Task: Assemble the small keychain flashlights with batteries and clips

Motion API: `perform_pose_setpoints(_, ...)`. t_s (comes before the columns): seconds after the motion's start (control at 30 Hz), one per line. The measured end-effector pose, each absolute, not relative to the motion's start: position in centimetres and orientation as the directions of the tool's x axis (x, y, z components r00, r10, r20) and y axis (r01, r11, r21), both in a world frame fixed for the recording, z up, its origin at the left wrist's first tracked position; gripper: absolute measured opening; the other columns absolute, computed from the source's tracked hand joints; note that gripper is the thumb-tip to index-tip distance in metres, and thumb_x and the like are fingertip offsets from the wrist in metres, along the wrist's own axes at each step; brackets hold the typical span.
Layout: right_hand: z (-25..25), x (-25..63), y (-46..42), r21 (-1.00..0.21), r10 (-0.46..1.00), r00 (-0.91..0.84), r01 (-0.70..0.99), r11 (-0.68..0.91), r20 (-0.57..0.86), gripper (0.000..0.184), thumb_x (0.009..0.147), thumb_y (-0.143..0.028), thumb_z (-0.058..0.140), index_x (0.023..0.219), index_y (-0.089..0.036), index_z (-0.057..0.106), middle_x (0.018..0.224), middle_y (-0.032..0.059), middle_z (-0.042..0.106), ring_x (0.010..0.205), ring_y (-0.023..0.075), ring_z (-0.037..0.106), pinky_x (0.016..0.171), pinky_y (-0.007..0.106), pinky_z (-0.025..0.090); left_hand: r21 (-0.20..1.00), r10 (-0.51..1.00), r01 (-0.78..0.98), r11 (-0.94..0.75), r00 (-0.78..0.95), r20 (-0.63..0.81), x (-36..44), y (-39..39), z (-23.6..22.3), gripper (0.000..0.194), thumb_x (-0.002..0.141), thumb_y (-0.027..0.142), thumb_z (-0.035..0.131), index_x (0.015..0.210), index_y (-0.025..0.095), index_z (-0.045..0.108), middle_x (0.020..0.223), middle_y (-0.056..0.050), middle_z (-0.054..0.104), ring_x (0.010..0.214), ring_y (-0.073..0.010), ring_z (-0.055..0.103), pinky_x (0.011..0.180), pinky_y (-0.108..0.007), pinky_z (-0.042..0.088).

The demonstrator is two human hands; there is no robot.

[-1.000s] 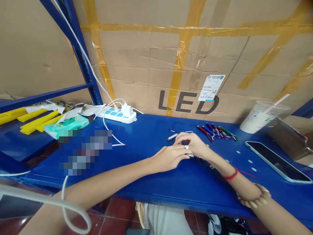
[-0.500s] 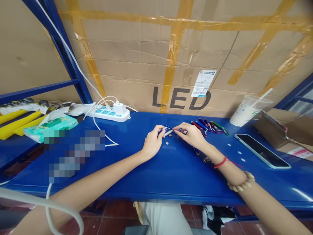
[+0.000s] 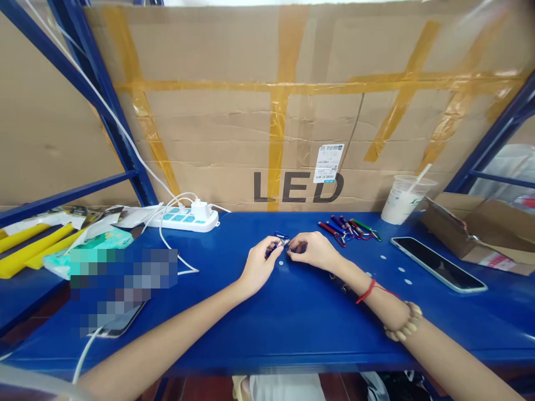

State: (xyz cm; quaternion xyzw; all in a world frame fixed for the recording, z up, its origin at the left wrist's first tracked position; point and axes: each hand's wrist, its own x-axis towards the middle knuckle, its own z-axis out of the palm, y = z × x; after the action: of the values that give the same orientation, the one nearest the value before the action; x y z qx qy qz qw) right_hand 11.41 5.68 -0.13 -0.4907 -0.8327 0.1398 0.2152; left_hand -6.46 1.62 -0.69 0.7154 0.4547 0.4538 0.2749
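Two bare hands meet above the blue, glossy surface. The left hand is partly closed, thumb and fingers pinching a small dark-blue metal tube with a shiny silver end. The right hand curls its fingers in towards the thumb, right by that end; whether it grips a tiny part, I can't tell. A blue wire-like clip shows just beyond the left fingertips.

Slim, smooth metal tubes in red, blue, purple and green lie bunched past the right hand, with coloured clips. Small pale discs dot the paint nearer a black-screened phone with a pale rim. Behind it stand a clear plastic cup with a straw and an open brown cardboard box.

Over on the left sits a white power strip with blue sockets, cables trailing. The right forearm covers part of some small metallic pieces, and creased, taped cardboard blocks the back.
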Motion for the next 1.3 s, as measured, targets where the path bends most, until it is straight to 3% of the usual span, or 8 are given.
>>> perform_pose_setpoints(0.33,1.0,11.5,5.3,-0.506,0.920,-0.366,0.772,0.385,0.141,0.018,0.077,-0.019,0.056,0.089,-0.006,0.062,0.077,-0.0015,0.047,0.059,-0.0093,0.040,0.049,-0.003,0.017,0.814,0.903,0.390,-0.430,0.184,0.389,-6.4,1.4,-0.5,0.023,0.086,0.032,0.045,0.095,0.016,0.059,0.088,-0.002,0.063,0.073,-0.0113,0.058,0.068,-0.023,0.047)
perform_pose_setpoints(0.7,0.7,11.8,5.4,-0.485,0.849,-0.458,0.697,0.527,0.264,0.018,0.080,-0.018,0.053,0.088,-0.003,0.059,0.079,-0.0006,0.047,0.061,-0.0107,0.037,0.052,-0.003,0.017,0.873,0.922,0.302,-0.382,0.184,0.340,-6.1,1.1,-0.2,0.029,0.085,0.036,0.045,0.097,0.013,0.058,0.084,-0.002,0.062,0.066,-0.0091,0.057,0.064,-0.021,0.049)
perform_pose_setpoints(1.3,-0.7,12.2,6.6,-0.508,0.827,-0.461,0.652,0.562,0.322,0.019,0.080,-0.018,0.053,0.091,-0.006,0.063,0.081,-0.0002,0.048,0.063,-0.0097,0.041,0.055,-0.006,0.025,0.855,0.918,0.340,-0.392,0.200,0.341,-6.1,1.4,-0.5,0.025,0.085,0.031,0.046,0.097,0.013,0.058,0.083,-0.002,0.061,0.071,-0.0094,0.056,0.068,-0.020,0.047)
